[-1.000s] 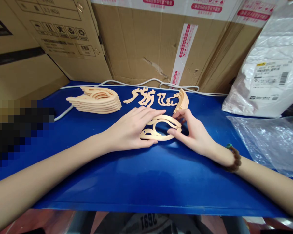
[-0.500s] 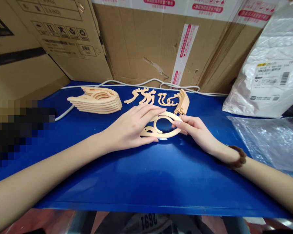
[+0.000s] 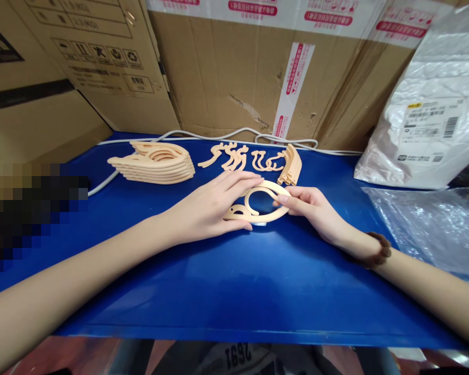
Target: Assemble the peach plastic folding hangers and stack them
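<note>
The peach-coloured flat plastic ring piece (image 3: pixel 238 212) sits at the middle of the blue worktop (image 3: pixel 234 291), its right side tilted slightly up, gripped from both sides. The left hand (image 3: pixel 209 208) clasps its left edge with fingers stretched over the top and thumb along the lower rim. The right hand (image 3: pixel 310 208), with a brown bead bracelet (image 3: pixel 379 250) on its wrist, pinches the right rim between its fingertips. Behind lie a stack of similar peach pieces (image 3: pixel 156 162), small curved peach offcuts (image 3: pixel 234 155), a white cable (image 3: pixel 226 133) and cardboard boxes (image 3: pixel 226 67).
</note>
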### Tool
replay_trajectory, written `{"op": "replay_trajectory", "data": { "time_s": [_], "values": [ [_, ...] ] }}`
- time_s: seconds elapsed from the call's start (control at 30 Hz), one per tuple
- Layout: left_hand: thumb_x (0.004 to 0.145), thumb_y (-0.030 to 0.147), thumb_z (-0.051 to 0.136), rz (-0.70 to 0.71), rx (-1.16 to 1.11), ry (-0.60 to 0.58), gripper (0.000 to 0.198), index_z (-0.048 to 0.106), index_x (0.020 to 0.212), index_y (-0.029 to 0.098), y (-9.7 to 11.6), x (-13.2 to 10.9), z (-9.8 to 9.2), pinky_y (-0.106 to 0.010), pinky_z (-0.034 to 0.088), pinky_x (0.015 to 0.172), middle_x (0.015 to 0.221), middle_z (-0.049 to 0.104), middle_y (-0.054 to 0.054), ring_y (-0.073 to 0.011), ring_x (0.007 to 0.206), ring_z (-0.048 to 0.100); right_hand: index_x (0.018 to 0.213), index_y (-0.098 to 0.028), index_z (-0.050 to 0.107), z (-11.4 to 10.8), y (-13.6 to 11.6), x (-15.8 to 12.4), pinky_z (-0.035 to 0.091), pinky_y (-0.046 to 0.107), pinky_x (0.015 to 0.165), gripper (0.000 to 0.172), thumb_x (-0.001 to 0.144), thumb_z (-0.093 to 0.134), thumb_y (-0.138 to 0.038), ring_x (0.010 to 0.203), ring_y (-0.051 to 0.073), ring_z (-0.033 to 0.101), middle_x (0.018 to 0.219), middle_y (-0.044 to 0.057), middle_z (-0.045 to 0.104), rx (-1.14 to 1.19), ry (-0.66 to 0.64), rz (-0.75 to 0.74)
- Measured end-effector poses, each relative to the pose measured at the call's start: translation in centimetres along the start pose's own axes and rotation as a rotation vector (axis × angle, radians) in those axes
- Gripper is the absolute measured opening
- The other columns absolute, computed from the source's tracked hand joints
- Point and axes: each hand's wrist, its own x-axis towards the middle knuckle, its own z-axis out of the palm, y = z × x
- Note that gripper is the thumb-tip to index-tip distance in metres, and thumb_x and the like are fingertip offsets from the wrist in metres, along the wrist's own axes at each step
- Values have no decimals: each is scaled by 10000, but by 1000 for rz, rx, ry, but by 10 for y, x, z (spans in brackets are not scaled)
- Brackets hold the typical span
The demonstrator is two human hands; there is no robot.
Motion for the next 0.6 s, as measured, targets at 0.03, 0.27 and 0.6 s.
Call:
{"op": "replay_trajectory", "data": {
  "time_s": [0.03,0.27,0.6],
  "values": [
    [888,385,648,0,-8,-3,670,336,1441,171,0,0,0,-422,368,1139,1423,452,-141,-263,1339,414,833,-172,704,0,0,0,244,250,559,349,841,640,-515,589,89,379,632,-34,500,1,-3,-1],
    [888,363,651,-2,-49,-17,683,322,1464,202,-1,0,1,-451,361,1146,1440,422,-145,-282,1351,402,851,-169,704,0,-1,1,273,248,594,332,856,632,-493,617,91,400,652,-31,514,20,-22,-13],
    [873,368,666,-3,-102,-28,732,296,1493,248,-3,1,2,-429,349,1161,1450,406,-122,-282,1358,397,863,-172,702,0,1,1,275,248,597,337,866,611,-496,631,101,395,660,-25,503,-7,-40,-14]
  ]
}}
